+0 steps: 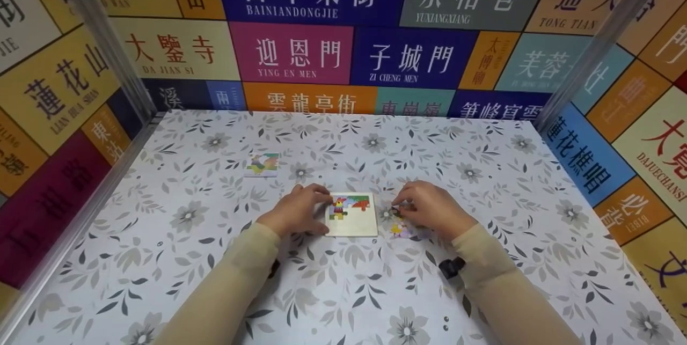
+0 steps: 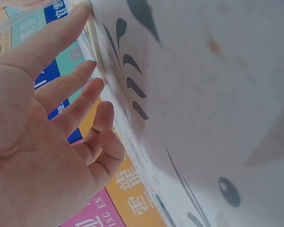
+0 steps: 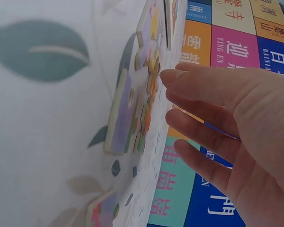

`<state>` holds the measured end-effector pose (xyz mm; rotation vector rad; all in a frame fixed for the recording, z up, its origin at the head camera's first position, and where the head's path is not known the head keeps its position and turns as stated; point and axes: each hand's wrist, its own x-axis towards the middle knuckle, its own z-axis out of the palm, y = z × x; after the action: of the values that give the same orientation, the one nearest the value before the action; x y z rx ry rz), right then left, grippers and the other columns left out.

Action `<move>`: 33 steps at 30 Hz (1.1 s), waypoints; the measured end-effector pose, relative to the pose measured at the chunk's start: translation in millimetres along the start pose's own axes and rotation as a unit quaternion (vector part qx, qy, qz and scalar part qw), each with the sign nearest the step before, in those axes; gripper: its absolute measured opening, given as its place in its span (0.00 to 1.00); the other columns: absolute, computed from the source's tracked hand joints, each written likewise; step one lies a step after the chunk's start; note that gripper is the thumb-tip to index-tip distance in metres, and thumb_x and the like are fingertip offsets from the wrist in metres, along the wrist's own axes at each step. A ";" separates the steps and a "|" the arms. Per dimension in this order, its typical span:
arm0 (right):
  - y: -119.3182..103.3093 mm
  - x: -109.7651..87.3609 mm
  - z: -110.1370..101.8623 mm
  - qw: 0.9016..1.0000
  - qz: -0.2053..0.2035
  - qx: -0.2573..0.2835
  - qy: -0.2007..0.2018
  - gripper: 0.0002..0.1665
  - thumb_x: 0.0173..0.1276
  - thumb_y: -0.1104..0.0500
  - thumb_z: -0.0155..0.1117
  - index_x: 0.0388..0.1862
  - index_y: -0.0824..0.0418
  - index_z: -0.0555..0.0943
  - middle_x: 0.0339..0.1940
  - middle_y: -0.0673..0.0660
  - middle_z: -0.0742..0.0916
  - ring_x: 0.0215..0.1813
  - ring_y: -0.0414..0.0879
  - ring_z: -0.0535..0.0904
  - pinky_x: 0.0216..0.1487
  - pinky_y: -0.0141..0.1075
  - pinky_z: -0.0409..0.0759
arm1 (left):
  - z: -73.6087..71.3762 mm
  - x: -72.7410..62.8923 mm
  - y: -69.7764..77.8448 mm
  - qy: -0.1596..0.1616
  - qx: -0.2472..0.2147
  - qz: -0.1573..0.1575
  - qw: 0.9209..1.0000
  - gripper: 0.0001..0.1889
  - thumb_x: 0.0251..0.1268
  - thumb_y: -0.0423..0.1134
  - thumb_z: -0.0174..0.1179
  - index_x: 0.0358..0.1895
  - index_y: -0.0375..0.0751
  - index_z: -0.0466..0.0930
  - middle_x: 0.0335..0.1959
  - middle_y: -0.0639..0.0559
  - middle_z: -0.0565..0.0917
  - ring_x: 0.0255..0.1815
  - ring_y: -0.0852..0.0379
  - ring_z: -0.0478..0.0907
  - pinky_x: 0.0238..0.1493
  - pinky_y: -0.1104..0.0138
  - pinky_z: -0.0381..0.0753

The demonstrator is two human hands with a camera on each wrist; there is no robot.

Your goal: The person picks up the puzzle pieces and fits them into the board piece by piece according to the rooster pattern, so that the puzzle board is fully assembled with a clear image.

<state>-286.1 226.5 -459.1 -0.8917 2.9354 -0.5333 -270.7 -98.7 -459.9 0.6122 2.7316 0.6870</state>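
A small square jigsaw board (image 1: 355, 226) lies on the patterned cloth, with several joined pieces (image 1: 338, 208) along its left and top parts. At its left edge is my left hand (image 1: 298, 211), thumb at the near corner and fingertips at the far corner. In the left wrist view, the extended thumb and fingertips touch the board's edge (image 2: 95, 42), while the outer fingers bend loosely. To the board's right, my right hand (image 1: 429, 206) hovers beside loose jigsaw pieces (image 1: 398, 228). The right wrist view shows its relaxed fingers (image 3: 199, 125) apart from the pieces (image 3: 119, 120), holding nothing.
Farther back on the left lies another colourful puzzle square (image 1: 263, 164). A separate loose piece (image 3: 102, 210) shows in the right wrist view. Panels with coloured lettering (image 1: 292, 55) enclose the table (image 1: 375, 291) at the back and sides.
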 end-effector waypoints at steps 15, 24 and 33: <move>8.0 -7.0 -0.3 0.998 0.035 0.040 -0.033 0.09 0.69 0.59 0.71 0.45 0.50 0.93 0.44 0.46 0.88 0.42 0.40 0.79 0.48 0.39 0.81 | 1.7 1.1 -2.8 0.000 -0.014 -0.005 1.000 0.34 0.54 0.44 0.80 0.67 0.48 0.81 0.73 0.51 0.73 0.71 0.44 0.66 0.71 0.50 0.70; 11.2 -5.7 3.1 0.998 0.040 0.040 -0.037 0.09 0.70 0.59 0.71 0.46 0.49 0.92 0.43 0.44 0.87 0.42 0.40 0.79 0.47 0.39 0.81 | 2.4 0.4 -1.1 -0.002 -0.017 -0.018 1.000 0.34 0.54 0.44 0.80 0.67 0.50 0.81 0.73 0.52 0.73 0.72 0.45 0.66 0.72 0.50 0.69; 11.7 -4.0 4.9 1.000 0.012 0.014 -0.018 0.09 0.69 0.60 0.70 0.45 0.50 0.92 0.42 0.45 0.87 0.41 0.40 0.78 0.45 0.39 0.79 | 2.3 -1.1 -2.2 0.005 -0.011 0.002 1.000 0.33 0.54 0.44 0.80 0.66 0.48 0.82 0.73 0.50 0.73 0.71 0.43 0.67 0.70 0.49 0.70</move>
<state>-288.4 236.2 -467.8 -0.8534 2.8954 -0.5486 -269.7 -100.0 -462.8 0.6104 2.7281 0.7219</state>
